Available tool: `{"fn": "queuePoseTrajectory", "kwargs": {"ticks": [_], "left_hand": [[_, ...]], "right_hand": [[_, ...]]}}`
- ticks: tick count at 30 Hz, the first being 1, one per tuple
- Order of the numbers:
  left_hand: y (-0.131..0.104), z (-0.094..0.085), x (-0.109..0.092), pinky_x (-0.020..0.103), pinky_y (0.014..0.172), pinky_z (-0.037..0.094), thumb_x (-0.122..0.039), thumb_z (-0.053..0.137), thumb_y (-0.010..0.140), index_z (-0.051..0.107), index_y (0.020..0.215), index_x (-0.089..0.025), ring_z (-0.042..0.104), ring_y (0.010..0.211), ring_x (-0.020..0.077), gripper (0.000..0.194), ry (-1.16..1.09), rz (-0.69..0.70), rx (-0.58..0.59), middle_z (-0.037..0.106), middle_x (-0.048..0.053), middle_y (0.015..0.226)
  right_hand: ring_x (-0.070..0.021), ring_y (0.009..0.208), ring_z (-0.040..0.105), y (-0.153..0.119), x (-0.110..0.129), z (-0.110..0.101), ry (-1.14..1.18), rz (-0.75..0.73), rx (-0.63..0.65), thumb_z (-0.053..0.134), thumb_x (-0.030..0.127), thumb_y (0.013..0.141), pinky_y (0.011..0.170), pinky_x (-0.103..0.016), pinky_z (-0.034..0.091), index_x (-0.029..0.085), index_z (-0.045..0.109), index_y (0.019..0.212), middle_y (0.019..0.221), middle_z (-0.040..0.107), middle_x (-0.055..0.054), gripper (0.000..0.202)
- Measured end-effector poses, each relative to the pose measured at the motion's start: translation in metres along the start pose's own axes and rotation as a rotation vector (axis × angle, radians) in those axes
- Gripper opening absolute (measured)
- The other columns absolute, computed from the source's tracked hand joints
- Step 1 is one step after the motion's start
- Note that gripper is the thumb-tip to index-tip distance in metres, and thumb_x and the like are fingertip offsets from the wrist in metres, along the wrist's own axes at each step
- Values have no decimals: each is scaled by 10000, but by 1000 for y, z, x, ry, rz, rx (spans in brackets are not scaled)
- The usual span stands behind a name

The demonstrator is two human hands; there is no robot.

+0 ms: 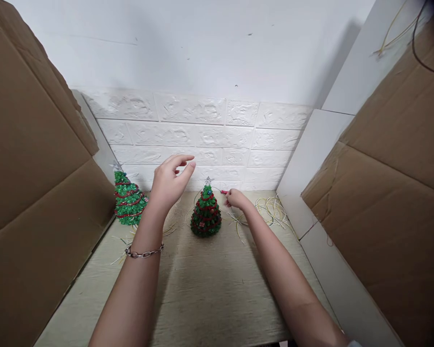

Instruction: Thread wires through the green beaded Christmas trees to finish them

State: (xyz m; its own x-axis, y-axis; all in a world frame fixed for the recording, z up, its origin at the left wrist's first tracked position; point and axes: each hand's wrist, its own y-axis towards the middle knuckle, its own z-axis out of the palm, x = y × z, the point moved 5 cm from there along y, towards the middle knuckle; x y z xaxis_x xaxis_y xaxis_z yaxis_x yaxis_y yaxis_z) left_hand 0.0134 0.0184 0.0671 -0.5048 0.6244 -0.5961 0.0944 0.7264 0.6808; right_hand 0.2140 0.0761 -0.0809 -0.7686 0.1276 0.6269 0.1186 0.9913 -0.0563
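Observation:
A small green tree (206,214) with red garland and a clear star on top stands upright on the table, between my hands. My left hand (173,178) is raised to the left of its star, fingers curved and apart, holding nothing. Just right of the treetop, my right hand (235,198) is closed on a small red object (224,192), of which one end shows. A thin wire runs from near the star toward that red object. A second green tree (128,200) stands at the left, partly behind my left forearm.
Yellow and white wires (275,210) lie loosely on the table (217,289) at the right, and more lie by the left tree. Cardboard sheets (32,144) (394,168) flank both sides. A white brick-patterned wall (188,111) closes the back.

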Motion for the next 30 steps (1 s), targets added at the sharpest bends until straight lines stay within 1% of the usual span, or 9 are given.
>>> {"fn": "queuePoseTrajectory", "kwargs": {"ticks": [3, 7, 10, 12, 14, 19, 23, 26, 30], "left_hand": [[0, -1, -1, 284, 721, 471, -344, 521, 811, 664, 960, -171, 599, 873, 165, 269, 2, -4, -7, 664, 61, 1031], [-1, -2, -6, 264, 722, 476, -319, 521, 814, 665, 948, -168, 601, 855, 148, 248, -14, 27, -29, 669, 55, 1015], [-4, -2, -14, 230, 657, 469, -300, 521, 819, 669, 932, -167, 593, 781, 123, 229, -15, 87, -57, 678, 47, 970], [-8, -2, -25, 217, 600, 450, -283, 519, 824, 671, 923, -166, 570, 690, 103, 216, 1, 158, -82, 685, 39, 909], [-13, 0, -38, 216, 580, 439, -258, 515, 829, 673, 909, -160, 546, 627, 89, 202, 17, 249, -82, 689, 32, 845], [-25, 16, -64, 214, 570, 442, -217, 510, 827, 673, 870, -156, 542, 581, 81, 179, 40, 442, 80, 681, 16, 735], [-31, 33, -67, 226, 589, 458, -194, 513, 822, 671, 911, -137, 558, 585, 89, 190, 61, 502, 161, 688, 31, 746], [-33, 44, -62, 238, 623, 474, -171, 513, 817, 653, 985, -117, 585, 601, 96, 226, 36, 451, 227, 698, 46, 780], [-36, 59, -52, 246, 667, 489, -209, 574, 788, 552, 1178, -156, 601, 609, 91, 394, -44, 250, 446, 705, 23, 843]], "right_hand": [[-88, 560, 537, -1, 1, -20, 271, -20, -94, 441, 163, 850, 626, -232, 444, 113, 545, 788, 590, 560, 10, 132], [-60, 552, 548, -8, 11, -43, 576, -65, -192, 332, 101, 832, 614, -196, 452, 138, 451, 1012, 685, 576, 23, 219], [-41, 617, 590, -19, 21, -62, 828, -115, -244, 400, 102, 794, 663, -173, 466, 176, 429, 1040, 768, 613, 23, 258], [-49, 646, 612, -27, 27, -74, 1110, -163, -258, 485, 94, 734, 661, -170, 471, 197, 448, 1002, 754, 630, 35, 290], [-63, 671, 630, -36, 32, -85, 1306, -226, -266, 545, 86, 677, 655, -179, 480, 214, 461, 972, 736, 636, 53, 332], [-81, 774, 647, -57, 46, -109, 1338, -486, -385, 625, 154, 664, 715, -216, 496, 258, 474, 973, 747, 620, 81, 359], [-86, 806, 646, -79, 55, -123, 1273, -661, -542, 649, 230, 694, 776, -255, 507, 264, 507, 905, 791, 613, 72, 256], [-101, 837, 650, -94, 61, -129, 1265, -711, -587, 659, 251, 702, 790, -273, 517, 233, 539, 789, 804, 615, 58, 149], [-125, 870, 651, -103, 66, -131, 1330, -679, -570, 674, 229, 683, 812, -302, 523, 220, 591, 785, 799, 626, 42, 132]]}}
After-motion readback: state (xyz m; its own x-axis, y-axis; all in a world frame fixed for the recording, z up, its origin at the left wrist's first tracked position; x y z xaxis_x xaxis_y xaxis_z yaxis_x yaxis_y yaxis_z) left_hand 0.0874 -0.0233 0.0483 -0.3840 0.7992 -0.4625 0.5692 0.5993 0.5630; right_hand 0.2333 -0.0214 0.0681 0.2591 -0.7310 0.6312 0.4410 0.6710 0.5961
